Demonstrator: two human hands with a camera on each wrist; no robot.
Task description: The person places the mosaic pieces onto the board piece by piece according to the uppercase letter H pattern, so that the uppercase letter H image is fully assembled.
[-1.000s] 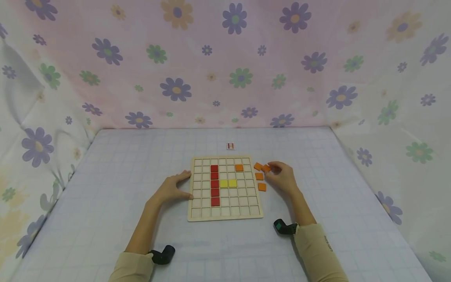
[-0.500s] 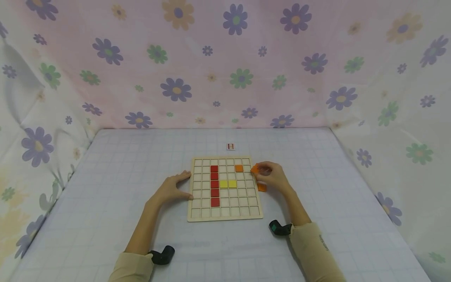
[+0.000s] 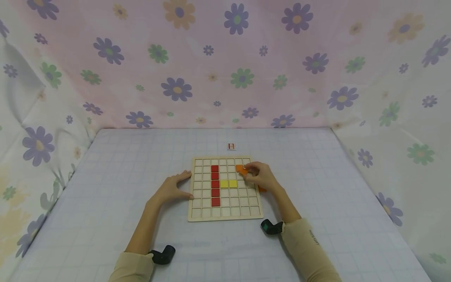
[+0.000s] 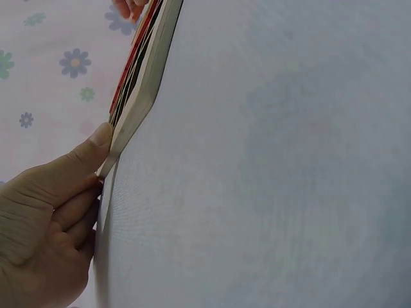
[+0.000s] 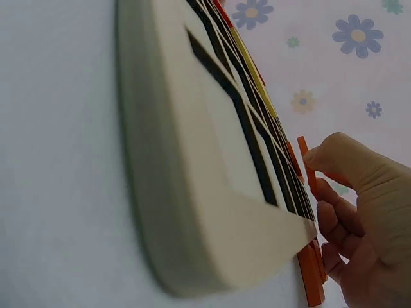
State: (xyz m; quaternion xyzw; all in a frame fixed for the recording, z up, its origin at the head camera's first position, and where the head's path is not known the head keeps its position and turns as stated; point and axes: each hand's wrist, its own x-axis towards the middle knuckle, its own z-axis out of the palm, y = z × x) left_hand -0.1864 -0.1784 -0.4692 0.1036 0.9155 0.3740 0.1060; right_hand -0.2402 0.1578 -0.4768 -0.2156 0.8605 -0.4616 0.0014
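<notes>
A wooden grid board point(image 3: 225, 214) lies on the table. Several red tiles point(image 3: 215, 192) form a column on it, with two yellow tiles point(image 3: 228, 183) beside them. My left hand point(image 3: 170, 191) rests against the board's left edge, thumb and fingers spread apart. My right hand point(image 3: 263, 176) is over the board's right part, pinching an orange tile point(image 3: 244, 172) between thumb and fingers. Just beside it, another orange tile point(image 3: 239, 168) sits in a cell. In the right wrist view the pinched orange tile point(image 5: 306, 163) is tilted above the grid.
Orange tile point(image 3: 262, 189) shows past the board's right edge, partly behind my right hand, which hides the area there. A small patterned card point(image 3: 231, 146) lies beyond the board. Flowered cloth point(image 3: 225, 58) rises behind the table.
My right hand has moved left from the loose orange tiles onto the board, carrying an orange tile. The left hand has stayed at the board's left edge.
</notes>
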